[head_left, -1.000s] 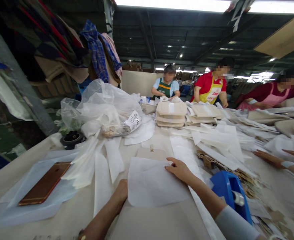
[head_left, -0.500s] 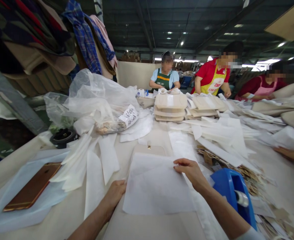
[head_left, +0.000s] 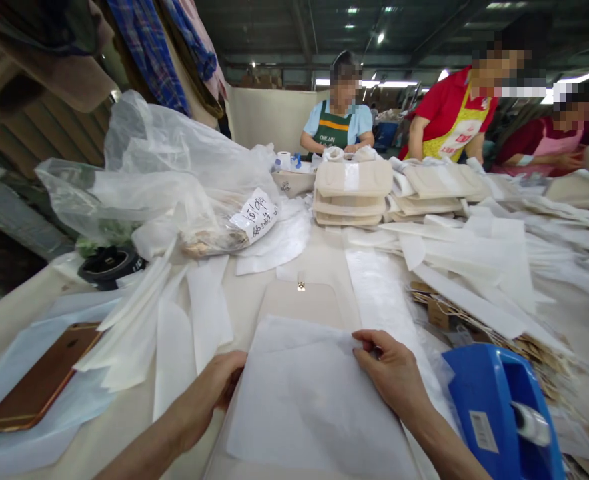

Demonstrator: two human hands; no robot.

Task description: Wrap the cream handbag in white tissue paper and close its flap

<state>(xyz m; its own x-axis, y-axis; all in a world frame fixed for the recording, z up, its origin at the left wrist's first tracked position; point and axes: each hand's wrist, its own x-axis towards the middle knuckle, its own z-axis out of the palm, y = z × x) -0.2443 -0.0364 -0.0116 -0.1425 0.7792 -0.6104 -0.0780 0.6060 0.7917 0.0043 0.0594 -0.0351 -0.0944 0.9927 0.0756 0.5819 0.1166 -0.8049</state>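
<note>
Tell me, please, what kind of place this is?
Probably a factory packing floor for bags. Stacked beige bags and loose white wrapping sheets cover a long shared table, and aproned workers stand along the far side under industrial ceiling lights.

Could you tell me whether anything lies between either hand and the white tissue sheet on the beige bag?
Nothing visible does: the left hand touches the white tissue sheet at its left edge, the right hand at its top right corner.

White sheet (head_left: 309, 400) hides most of the beige bag (head_left: 301, 303).
</note>
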